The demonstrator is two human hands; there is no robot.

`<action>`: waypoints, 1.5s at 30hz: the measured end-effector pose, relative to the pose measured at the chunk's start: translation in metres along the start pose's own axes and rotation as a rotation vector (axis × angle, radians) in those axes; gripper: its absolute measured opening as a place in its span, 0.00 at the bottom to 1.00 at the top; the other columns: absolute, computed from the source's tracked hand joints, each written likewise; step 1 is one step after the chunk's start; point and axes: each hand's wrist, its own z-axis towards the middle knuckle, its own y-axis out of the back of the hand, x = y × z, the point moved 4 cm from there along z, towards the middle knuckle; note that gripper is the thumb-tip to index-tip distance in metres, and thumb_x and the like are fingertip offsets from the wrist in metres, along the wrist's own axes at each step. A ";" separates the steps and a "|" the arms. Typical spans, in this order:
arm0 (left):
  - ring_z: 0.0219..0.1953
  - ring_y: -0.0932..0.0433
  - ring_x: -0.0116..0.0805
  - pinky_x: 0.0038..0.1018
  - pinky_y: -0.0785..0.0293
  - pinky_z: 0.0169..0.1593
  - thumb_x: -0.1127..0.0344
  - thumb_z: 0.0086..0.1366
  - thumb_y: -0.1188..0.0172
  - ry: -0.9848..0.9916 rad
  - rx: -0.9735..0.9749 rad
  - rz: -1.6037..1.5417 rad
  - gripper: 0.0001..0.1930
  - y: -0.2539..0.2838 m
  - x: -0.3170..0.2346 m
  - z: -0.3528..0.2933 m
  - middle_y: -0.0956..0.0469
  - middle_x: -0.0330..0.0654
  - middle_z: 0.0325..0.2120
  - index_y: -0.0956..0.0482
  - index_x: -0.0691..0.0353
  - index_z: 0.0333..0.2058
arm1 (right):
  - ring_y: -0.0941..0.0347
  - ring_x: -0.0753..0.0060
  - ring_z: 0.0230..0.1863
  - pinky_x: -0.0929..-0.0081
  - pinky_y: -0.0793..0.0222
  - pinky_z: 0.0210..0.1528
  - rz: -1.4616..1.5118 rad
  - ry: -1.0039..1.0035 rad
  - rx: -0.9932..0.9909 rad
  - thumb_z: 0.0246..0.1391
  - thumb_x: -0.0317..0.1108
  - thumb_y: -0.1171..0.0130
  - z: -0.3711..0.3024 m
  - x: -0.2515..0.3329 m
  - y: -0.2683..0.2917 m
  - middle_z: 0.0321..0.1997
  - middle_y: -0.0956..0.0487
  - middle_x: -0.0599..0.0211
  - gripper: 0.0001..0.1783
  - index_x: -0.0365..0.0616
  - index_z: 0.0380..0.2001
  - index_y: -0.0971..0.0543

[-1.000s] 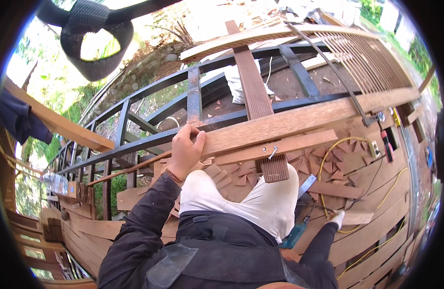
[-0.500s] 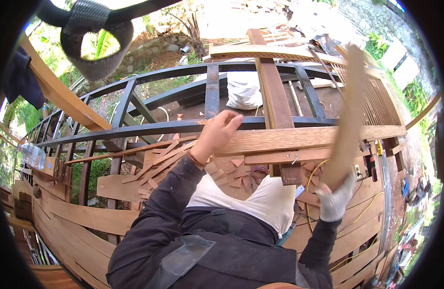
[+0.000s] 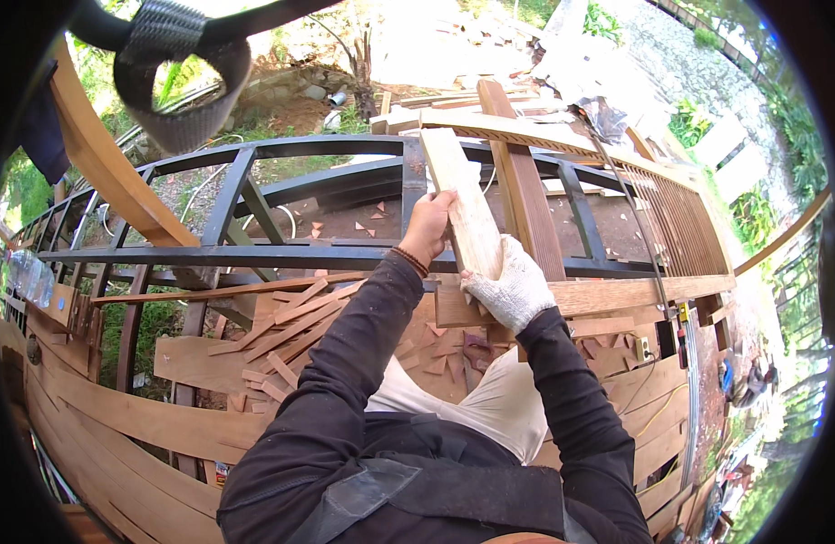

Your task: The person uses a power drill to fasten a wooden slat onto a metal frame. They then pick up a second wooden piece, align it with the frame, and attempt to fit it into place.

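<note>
A short, pale wooden board point(image 3: 461, 195) is held tilted in front of me, its far end pointing away. My bare left hand point(image 3: 427, 224), with a beaded bracelet at the wrist, is closed round the board's left edge. Lower down, my right hand point(image 3: 517, 288) in a whitish glove grips its near right side. Below the board lies a long wooden beam point(image 3: 617, 294) running crosswise to the right. A darker grooved plank point(image 3: 529, 204) passes under that beam and stretches away over the black metal frame point(image 3: 318, 257).
Thin wood strips point(image 3: 295, 326) and triangular offcuts lie on the plank decking point(image 3: 155, 408) at my left and between my legs. A curved timber point(image 3: 118, 177) leans at the far left. At the right are a slatted panel point(image 3: 676, 222) and a power outlet point(image 3: 642, 348) with cable.
My right hand has swung the board from the right side to the middle. My left hand, free before, now holds it too. The view has shifted slightly.
</note>
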 end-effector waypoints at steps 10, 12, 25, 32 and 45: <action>0.39 0.15 0.33 0.29 0.18 0.43 0.62 0.73 0.37 -0.162 -0.078 0.186 0.22 0.011 -0.008 0.000 0.16 0.48 0.41 0.27 0.78 0.53 | 0.16 0.47 0.49 0.60 0.23 0.53 -0.085 0.069 -0.058 0.55 0.55 0.30 -0.001 -0.002 -0.012 0.48 0.15 0.44 0.40 0.34 0.60 0.24; 0.39 0.15 0.33 0.29 0.18 0.43 0.63 0.73 0.37 -0.150 -0.079 0.167 0.21 0.005 -0.002 0.003 0.17 0.49 0.42 0.27 0.77 0.53 | 0.16 0.52 0.53 0.62 0.24 0.56 0.021 0.032 -0.035 0.56 0.52 0.31 0.001 -0.020 -0.015 0.52 0.16 0.43 0.40 0.32 0.62 0.26; 0.43 0.17 0.34 0.31 0.20 0.47 0.61 0.70 0.34 -0.160 -0.136 0.022 0.26 0.004 0.007 -0.003 0.19 0.51 0.44 0.32 0.75 0.57 | 0.23 0.77 0.49 0.75 0.27 0.56 0.317 -0.027 -0.064 0.70 0.32 0.46 0.002 -0.044 -0.026 0.52 0.17 0.60 0.25 0.31 0.66 0.28; 0.43 0.16 0.32 0.28 0.19 0.46 0.63 0.74 0.38 -0.174 -0.125 0.010 0.24 0.006 0.003 -0.002 0.18 0.50 0.46 0.32 0.77 0.59 | 0.21 0.75 0.42 0.74 0.25 0.51 0.268 0.005 -0.092 0.69 0.31 0.47 0.001 -0.032 -0.025 0.43 0.15 0.59 0.25 0.30 0.65 0.27; 0.43 0.16 0.31 0.27 0.18 0.46 0.62 0.74 0.38 -0.107 -0.085 0.030 0.24 0.011 0.006 -0.005 0.18 0.49 0.45 0.32 0.77 0.58 | 0.16 0.49 0.37 0.62 0.23 0.42 0.099 0.112 -0.154 0.64 0.33 0.41 0.002 -0.026 -0.019 0.35 0.15 0.47 0.23 0.31 0.58 0.22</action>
